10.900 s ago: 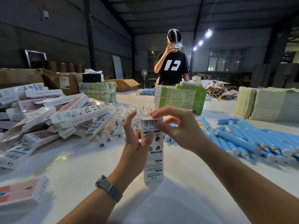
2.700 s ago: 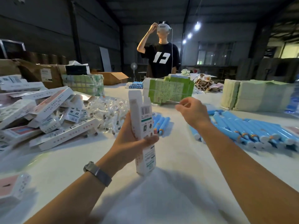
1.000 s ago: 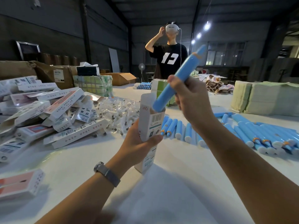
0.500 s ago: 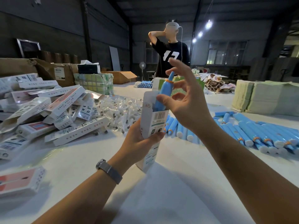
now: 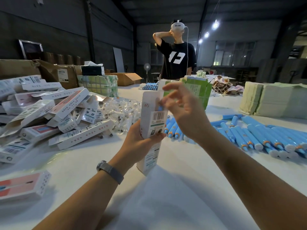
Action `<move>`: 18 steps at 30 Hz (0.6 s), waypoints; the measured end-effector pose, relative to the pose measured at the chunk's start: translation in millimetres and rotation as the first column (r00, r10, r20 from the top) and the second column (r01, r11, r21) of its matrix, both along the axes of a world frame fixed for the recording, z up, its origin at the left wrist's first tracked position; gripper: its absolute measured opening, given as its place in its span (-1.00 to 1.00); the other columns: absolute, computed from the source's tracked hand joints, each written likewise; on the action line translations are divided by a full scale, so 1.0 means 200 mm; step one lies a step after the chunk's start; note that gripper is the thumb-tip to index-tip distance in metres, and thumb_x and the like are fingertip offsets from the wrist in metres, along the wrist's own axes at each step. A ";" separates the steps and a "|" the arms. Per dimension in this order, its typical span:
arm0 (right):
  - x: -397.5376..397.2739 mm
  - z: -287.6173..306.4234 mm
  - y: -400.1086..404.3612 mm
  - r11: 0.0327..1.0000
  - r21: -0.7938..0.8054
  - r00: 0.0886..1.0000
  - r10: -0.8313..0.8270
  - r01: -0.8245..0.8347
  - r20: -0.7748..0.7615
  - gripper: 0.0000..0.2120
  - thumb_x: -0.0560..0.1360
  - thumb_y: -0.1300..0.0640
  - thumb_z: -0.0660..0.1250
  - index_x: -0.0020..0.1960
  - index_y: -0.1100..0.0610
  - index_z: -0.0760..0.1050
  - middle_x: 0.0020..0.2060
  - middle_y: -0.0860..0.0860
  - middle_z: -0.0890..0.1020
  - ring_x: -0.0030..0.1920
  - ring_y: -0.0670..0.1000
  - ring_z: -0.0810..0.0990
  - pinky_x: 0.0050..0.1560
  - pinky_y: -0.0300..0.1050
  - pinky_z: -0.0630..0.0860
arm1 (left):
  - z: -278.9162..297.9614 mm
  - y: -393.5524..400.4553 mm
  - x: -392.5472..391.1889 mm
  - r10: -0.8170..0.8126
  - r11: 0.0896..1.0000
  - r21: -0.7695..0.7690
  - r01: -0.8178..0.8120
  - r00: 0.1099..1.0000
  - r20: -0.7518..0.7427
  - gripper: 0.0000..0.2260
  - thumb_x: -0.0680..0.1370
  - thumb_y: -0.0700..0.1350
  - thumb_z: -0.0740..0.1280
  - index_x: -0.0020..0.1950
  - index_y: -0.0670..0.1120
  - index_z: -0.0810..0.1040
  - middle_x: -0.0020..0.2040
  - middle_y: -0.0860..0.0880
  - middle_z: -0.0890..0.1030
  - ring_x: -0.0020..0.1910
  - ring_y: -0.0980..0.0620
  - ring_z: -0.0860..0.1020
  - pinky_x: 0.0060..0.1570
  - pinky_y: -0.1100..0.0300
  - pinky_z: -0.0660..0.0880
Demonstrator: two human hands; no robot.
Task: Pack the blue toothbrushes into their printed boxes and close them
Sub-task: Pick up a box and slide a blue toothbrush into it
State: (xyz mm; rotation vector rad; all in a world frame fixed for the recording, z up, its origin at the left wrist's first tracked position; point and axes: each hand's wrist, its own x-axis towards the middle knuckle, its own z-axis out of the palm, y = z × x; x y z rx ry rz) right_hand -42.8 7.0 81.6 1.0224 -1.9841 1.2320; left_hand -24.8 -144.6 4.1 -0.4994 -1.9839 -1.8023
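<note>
Printed box (image 5: 153, 123) stands upright w/ its bottom end on the table (image 5: 166, 196), my left hand (image 5: 141, 141) wrapped round its middle. Right hand (image 5: 184, 112) hovers just above the box mouth, fingers spread, holding nothing; it's blurred. I'd keep the box vertical, nudge the toothbrush (image 5: 160, 108) fully down, then fold the tall top flap over & tuck it. Box is white, barcode near top, red print on side. Only a small blue tip shows in the opening.
</note>
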 end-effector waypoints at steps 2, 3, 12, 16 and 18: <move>-0.01 -0.07 -0.02 0.998 0.055 1.000 0.006 -0.005 -0.028 -0.80 0.52 0.04 0.25 0.14 -0.12 0.41 -0.09 -0.15 0.61 0.10 0.02 0.54 0.05 -0.01 0.47 | 0.00 -0.03 -0.02 0.062 0.998 -0.024 -0.063 0.998 -0.032 -0.71 0.41 -0.17 0.49 0.06 0.12 0.60 -0.01 0.13 0.71 -0.02 0.11 0.68 -0.15 0.35 0.58; -0.02 -0.09 -0.03 1.000 0.014 0.997 0.001 0.000 -0.075 -0.76 0.52 0.10 0.26 0.17 -0.09 0.42 -0.07 -0.14 0.61 0.09 0.02 0.54 0.04 -0.05 0.45 | 0.00 -0.06 -0.04 0.125 0.992 -0.023 -0.126 0.991 -0.053 -0.70 0.44 -0.22 0.49 0.06 0.11 0.60 -0.03 0.14 0.71 -0.03 0.13 0.67 -0.15 0.35 0.58; -0.39 -0.35 -0.27 0.898 0.419 0.949 -0.237 0.133 0.208 -0.63 0.47 0.33 0.24 0.20 0.05 0.56 0.08 0.00 0.64 0.08 0.02 0.57 0.19 -0.09 0.48 | -0.06 -0.24 -0.16 0.765 0.626 -0.006 -0.780 0.615 -0.193 -0.53 0.49 -0.24 0.45 0.37 -0.05 0.45 0.01 0.01 0.53 -0.06 -0.08 0.51 -0.06 -0.04 0.64; -0.49 -0.41 -0.49 0.767 0.640 0.962 -0.210 0.050 0.176 -0.45 0.46 0.36 0.21 0.36 -0.06 0.45 0.25 0.04 0.55 0.26 0.09 0.50 0.21 -0.04 0.46 | -0.07 -0.25 -0.17 0.772 0.614 -0.005 -0.789 0.602 -0.205 -0.49 0.49 -0.25 0.46 0.41 -0.05 0.43 0.06 0.01 0.52 -0.02 -0.01 0.45 -0.10 0.19 0.50; -0.53 -0.43 -0.58 0.599 0.794 0.985 -0.172 0.105 -0.001 -0.55 0.49 0.27 0.25 0.32 -0.05 0.47 0.12 0.07 0.58 0.17 0.14 0.52 0.03 0.00 0.48 | -0.06 -0.25 -0.17 0.776 0.613 0.001 -0.790 0.602 -0.187 -0.49 0.49 -0.26 0.45 0.41 -0.04 0.43 0.06 -0.03 0.55 -0.02 -0.02 0.46 -0.09 0.17 0.51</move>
